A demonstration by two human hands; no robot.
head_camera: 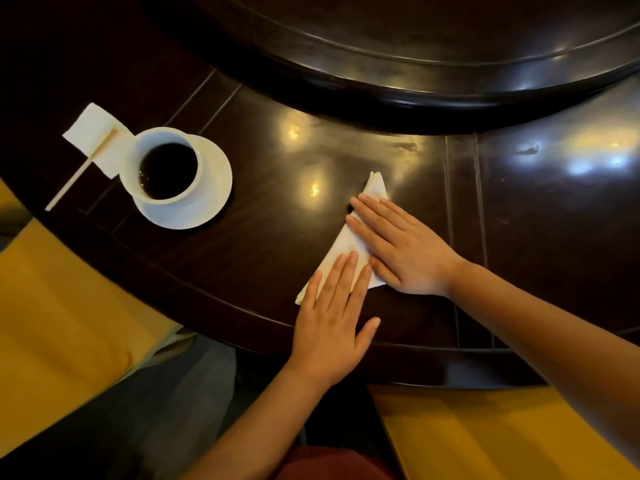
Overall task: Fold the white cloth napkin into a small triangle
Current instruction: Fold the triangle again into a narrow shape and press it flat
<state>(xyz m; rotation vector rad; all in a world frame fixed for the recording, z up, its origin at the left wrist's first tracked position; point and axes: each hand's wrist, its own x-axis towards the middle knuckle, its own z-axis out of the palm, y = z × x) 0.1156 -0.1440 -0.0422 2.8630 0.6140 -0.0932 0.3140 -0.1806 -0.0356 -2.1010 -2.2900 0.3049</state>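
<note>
The white cloth napkin (348,242) lies folded in a narrow triangle on the dark wooden table (263,244), its point aimed away from me. My left hand (334,318) lies flat with straight fingers on the napkin's near corner. My right hand (398,247) presses flat across the napkin's middle and right side, fingers straight and pointing left. Both hands cover much of the cloth.
A white cup of dark coffee (162,166) stands on a white saucer (207,202) at the left. Beside it lie a paper napkin (91,133) and a wooden stirrer (81,169). A raised round turntable (415,57) fills the back. Yellow chair seats (52,306) flank me.
</note>
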